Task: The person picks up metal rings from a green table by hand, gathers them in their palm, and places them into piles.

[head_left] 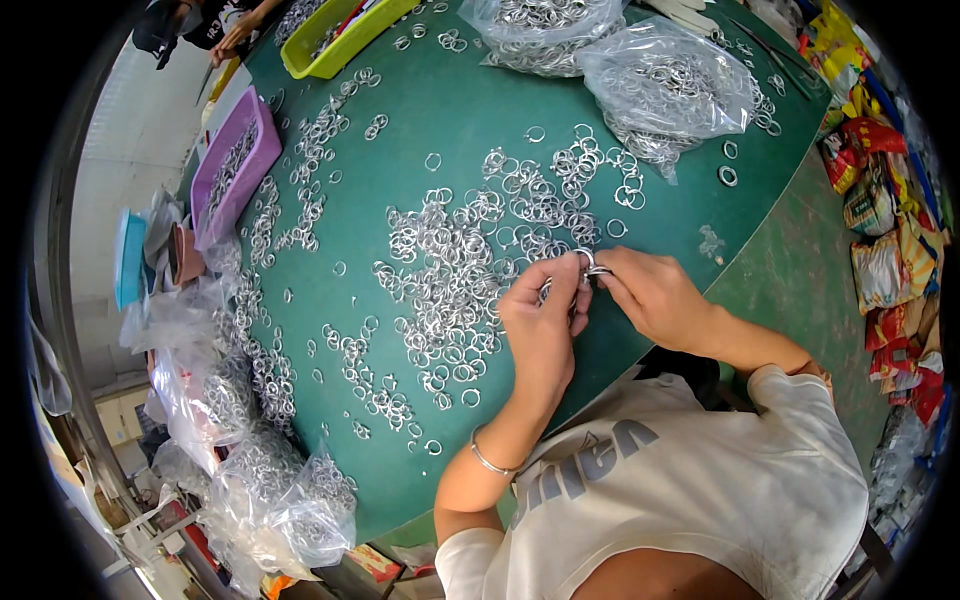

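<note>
My left hand [545, 312] is closed, thumb and fingers pinching a silver metal ring [587, 257] at the near right of the pile. Close against it, my right hand [655, 295] is closed too, its fingertips at the same ring. Between the fingertips a small dark, shiny bit shows; whether it is part of the ring or a separate piece I cannot tell. Beyond and left of my hands, a large heap of loose silver rings [445, 265], many with a small protruding tab, spreads over the green table [400, 130].
Clear bags of rings [665, 85] stand at the far right, others [320, 500] at the near left. A purple basket [262, 150] and a yellow-green basket [330, 60] line the far left edge. Another person's hand [235, 38] is beyond. Colourful packages [880, 270] are stacked right of the table.
</note>
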